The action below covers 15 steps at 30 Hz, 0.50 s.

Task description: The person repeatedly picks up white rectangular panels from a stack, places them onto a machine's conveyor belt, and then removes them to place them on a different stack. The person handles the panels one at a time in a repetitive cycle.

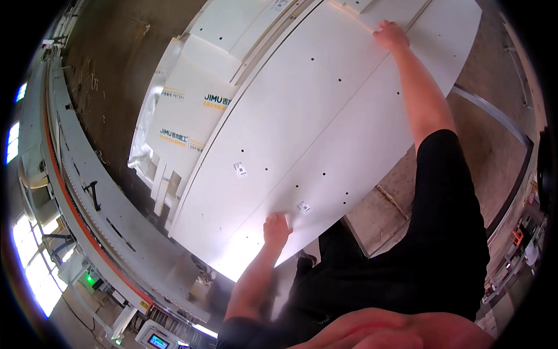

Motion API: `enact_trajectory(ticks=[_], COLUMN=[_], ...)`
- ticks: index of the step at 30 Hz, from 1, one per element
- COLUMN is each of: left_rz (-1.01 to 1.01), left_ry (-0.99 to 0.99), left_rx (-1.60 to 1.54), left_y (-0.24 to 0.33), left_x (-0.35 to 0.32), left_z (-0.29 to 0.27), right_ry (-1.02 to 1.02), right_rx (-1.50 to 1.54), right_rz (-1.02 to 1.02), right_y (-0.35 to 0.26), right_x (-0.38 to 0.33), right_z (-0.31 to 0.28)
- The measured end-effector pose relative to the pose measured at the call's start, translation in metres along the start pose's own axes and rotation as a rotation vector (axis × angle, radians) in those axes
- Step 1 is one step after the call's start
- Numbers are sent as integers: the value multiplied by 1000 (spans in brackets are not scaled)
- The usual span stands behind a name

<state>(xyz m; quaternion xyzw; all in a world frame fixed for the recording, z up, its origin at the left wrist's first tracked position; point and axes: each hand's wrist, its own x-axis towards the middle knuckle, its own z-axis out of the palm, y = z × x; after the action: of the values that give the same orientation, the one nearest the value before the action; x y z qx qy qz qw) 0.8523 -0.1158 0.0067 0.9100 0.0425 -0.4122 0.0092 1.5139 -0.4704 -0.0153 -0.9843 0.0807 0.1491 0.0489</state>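
Note:
Large white panels (302, 122) lie side by side in front of me, with a thin seam between them and several small dark holes. My left hand (277, 228) rests on the near part of the panel surface, right of the seam. Its fingers are curled together, and whatever may be in them is hidden. My right arm stretches to the far end, where my right hand (392, 36) has its fingers bent at a panel's edge, next to a smaller white board (383, 9). A small printed label (304, 207) is stuck near my left hand, and another label (240, 169) lies farther left.
Left of the panels stand stacked boards with printed wrapping (186, 110). A long machine with an orange strip (64, 168) curves along the left side, with a small lit screen (157, 341) at the lower left. A dark curved rail (511, 192) is on the right.

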Motion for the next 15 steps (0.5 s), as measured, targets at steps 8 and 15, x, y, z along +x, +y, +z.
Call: enact_trajectory(ticks=[8,15], left_rz=[-1,23], left_ry=[17,48], left_rx=[37,5], left_y=[1,-1], left_x=[5,0], left_z=[1,6], right_ry=[-26,-66], right_rx=[20,116], right_rz=[-70,-232], right_y=[-3,-44], right_x=[4,-67], right_z=[2,28])
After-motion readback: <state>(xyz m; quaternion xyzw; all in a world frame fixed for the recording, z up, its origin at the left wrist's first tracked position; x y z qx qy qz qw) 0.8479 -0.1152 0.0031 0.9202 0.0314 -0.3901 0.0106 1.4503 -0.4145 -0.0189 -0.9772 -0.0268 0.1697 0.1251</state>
